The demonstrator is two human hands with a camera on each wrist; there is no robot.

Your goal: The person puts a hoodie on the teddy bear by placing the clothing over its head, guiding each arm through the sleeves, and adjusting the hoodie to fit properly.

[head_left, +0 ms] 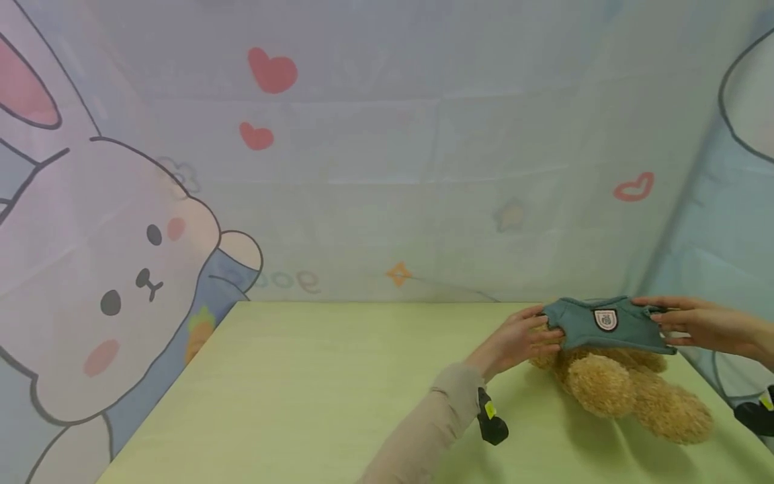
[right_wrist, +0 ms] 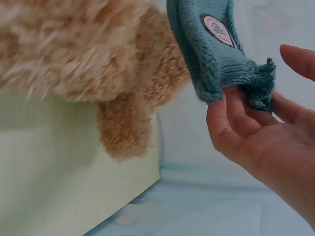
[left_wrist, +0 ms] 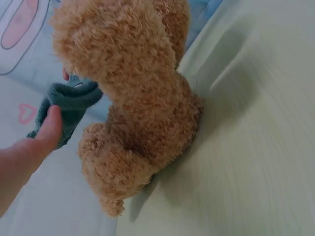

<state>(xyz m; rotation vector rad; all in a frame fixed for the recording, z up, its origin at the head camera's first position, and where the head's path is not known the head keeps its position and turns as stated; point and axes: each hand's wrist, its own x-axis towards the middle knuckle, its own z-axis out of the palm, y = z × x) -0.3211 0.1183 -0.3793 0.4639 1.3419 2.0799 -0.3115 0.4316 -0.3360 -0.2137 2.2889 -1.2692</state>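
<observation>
A small teal knitted doll sweater (head_left: 577,329) with a white-and-dark badge is held up between two hands, above and behind a curly tan teddy bear (head_left: 605,388) at the table's right end. My left hand (head_left: 519,341) holds the sweater's left side. In the left wrist view its thumb (left_wrist: 49,129) lies against the knit, with a fingertip beyond. At the other side my right hand (right_wrist: 268,137) supports the sweater's edge. Its fingers reach under and behind the cloth, while the thumb stands apart. The bear's upper part is partly hidden behind the sweater in the head view.
A pale yellow-green table (head_left: 290,390) extends left of the bear. Behind it hangs a light cloth backdrop (head_left: 435,148) printed with a rabbit and hearts. Black wrist devices (head_left: 492,420) sit on both arms.
</observation>
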